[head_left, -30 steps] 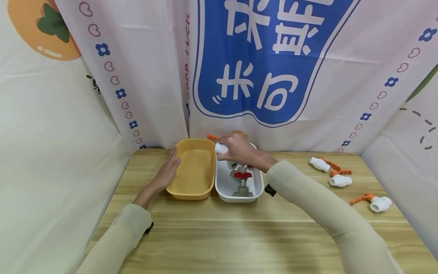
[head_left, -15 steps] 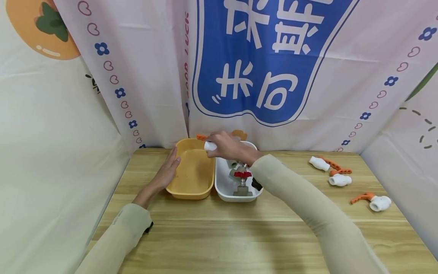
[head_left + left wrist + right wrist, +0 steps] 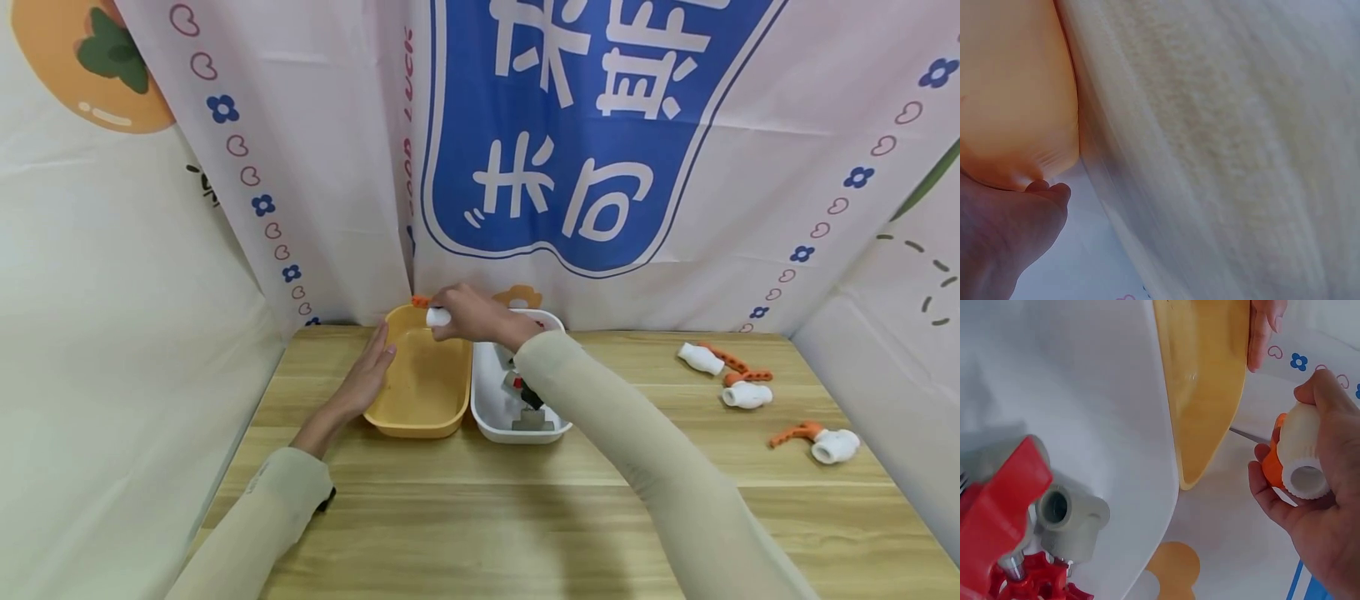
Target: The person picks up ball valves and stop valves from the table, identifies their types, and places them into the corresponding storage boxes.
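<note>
In the head view my right hand [image 3: 468, 315] holds a white plastic ball valve [image 3: 438, 317] with an orange lever handle [image 3: 421, 301], above the far right part of the yellow tray [image 3: 422, 432]. From the right wrist view, the fingers curl round the white valve body [image 3: 1300, 439], its ribbed open end facing the camera. My left hand [image 3: 365, 375] lies with straight fingers along the outer left wall of the yellow tray. A white tray [image 3: 487, 421] beside it bears grey valves with red wheels, partly hidden by the right forearm.
Three more white ball valves with orange handles lie on the wooden table at the right: one white valve [image 3: 701, 359] farthest back, a second valve [image 3: 747, 395] just in front, a third valve [image 3: 834, 447] nearer. Printed cloth [image 3: 337, 167] hangs behind the table.
My right hand has moved left with the ball valve, from over the white tray to over the yellow tray. The left hand has stayed in place.
</note>
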Demonstrator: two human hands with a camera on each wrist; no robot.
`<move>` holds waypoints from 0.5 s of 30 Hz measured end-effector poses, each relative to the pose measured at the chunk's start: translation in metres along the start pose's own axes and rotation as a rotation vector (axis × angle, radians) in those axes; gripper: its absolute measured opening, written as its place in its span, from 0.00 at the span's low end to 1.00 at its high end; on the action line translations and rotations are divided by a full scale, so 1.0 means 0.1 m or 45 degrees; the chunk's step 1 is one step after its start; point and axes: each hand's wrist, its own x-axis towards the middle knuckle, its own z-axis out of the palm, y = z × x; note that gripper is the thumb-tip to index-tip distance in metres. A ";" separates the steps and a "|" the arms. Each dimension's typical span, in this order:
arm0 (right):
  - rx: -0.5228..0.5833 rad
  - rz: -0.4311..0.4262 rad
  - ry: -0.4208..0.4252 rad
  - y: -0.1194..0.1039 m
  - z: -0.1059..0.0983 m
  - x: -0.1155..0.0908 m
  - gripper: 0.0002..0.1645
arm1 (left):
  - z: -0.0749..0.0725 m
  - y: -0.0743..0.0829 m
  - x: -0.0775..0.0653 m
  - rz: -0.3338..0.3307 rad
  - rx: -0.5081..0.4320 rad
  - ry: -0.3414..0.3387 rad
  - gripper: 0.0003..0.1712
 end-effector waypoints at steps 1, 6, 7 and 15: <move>-0.004 -0.003 -0.010 0.00 0.01 0.02 0.22 | 0.00 0.00 0.00 -0.003 -0.005 -0.001 0.42; -0.016 -0.024 -0.075 0.02 0.11 0.14 0.23 | 0.00 -0.02 -0.02 0.001 -0.019 0.004 0.39; -0.017 -0.021 -0.088 0.02 0.14 0.16 0.24 | 0.00 -0.02 -0.02 0.001 -0.020 0.006 0.39; -0.079 0.037 -0.132 0.04 0.27 0.28 0.23 | 0.00 0.00 -0.02 -0.031 -0.014 -0.014 0.43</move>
